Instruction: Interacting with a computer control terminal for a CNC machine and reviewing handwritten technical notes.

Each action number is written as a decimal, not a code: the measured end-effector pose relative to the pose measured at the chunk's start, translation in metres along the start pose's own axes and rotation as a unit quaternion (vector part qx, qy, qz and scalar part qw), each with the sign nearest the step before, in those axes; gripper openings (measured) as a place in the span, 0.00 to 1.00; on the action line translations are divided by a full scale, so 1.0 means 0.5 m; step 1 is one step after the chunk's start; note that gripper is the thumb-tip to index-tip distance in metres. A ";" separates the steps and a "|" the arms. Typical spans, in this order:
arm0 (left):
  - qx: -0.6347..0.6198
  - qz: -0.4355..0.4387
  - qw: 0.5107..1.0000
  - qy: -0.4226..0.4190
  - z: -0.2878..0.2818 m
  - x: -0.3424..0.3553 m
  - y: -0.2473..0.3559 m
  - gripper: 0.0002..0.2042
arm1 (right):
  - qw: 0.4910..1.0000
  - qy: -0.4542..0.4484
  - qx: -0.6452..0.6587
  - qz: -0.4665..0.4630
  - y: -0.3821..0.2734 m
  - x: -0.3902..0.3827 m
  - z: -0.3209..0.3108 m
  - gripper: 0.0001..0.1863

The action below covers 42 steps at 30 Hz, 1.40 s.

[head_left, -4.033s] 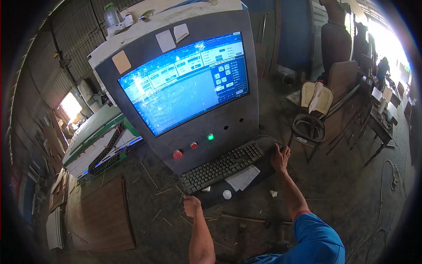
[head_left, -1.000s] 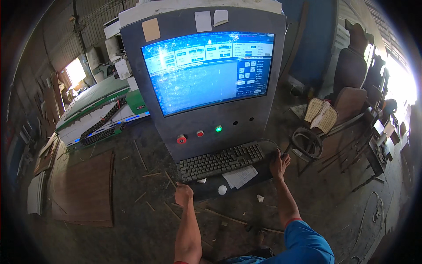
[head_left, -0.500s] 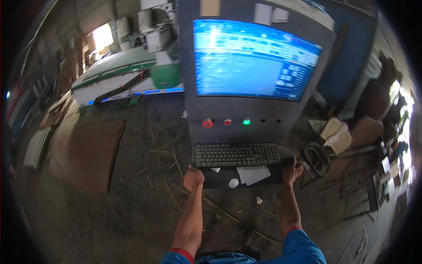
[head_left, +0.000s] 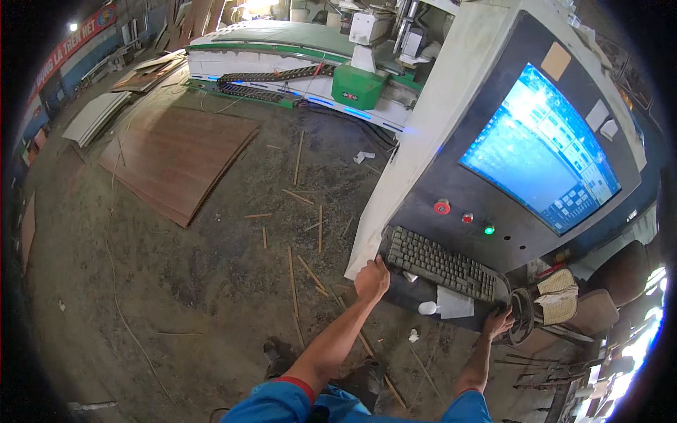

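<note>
My left hand [head_left: 372, 280] is closed round the left front corner of the dark keyboard shelf [head_left: 462, 322], which juts from a control cabinet. My right hand [head_left: 498, 323] is at the shelf's right end, fingers curled over a small dark thing that I cannot make out. Between and beyond my hands lies a black keyboard [head_left: 444, 264]. Nearer me on the shelf are a white paper sheet [head_left: 455, 303] and a small round white object [head_left: 427, 308]. Above the keyboard, the cabinet has a red knob [head_left: 442, 206], a red button [head_left: 467, 218], a lit green button [head_left: 489, 230] and a lit blue screen [head_left: 543, 151].
A long machine with a green carriage [head_left: 357, 87] stands at the back. Brown boards [head_left: 180, 158] lie on the floor at left, and thin wooden strips [head_left: 293, 282] are scattered near my feet. Chairs [head_left: 599, 310] and a dark steering-wheel-like ring [head_left: 522, 317] are at right.
My view has swung left, so the cabinet and both hands appear further right and tilted. Both hands keep their places at the shelf's ends.
</note>
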<state>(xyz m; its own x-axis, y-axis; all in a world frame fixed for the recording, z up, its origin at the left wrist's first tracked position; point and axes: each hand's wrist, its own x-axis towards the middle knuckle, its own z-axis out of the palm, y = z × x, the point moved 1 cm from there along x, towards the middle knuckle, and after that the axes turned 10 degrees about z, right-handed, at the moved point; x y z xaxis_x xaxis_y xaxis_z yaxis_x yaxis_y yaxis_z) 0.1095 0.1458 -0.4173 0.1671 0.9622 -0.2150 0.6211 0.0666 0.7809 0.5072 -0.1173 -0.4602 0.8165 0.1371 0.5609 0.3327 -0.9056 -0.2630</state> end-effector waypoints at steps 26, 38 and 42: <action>0.070 0.079 0.994 0.001 0.030 0.013 0.007 0.32 | 0.993 -0.031 0.091 0.065 -0.025 0.026 -0.061 0.33; 0.061 0.103 0.993 0.011 0.053 0.037 -0.040 0.30 | 0.993 -0.013 0.100 0.055 -0.025 0.030 -0.065 0.31; 0.073 0.107 0.992 0.009 0.055 0.048 -0.066 0.30 | 0.994 -0.016 0.093 0.062 -0.033 0.029 -0.066 0.31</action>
<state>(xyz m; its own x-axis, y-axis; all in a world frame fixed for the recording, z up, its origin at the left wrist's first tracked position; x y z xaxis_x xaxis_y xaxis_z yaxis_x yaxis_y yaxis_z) 0.1140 0.1594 -0.4644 0.2932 0.9551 -0.0421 0.6780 -0.1767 0.7135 0.4979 -0.1137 -0.4217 0.8700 0.0441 0.4911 0.3073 -0.8274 -0.4701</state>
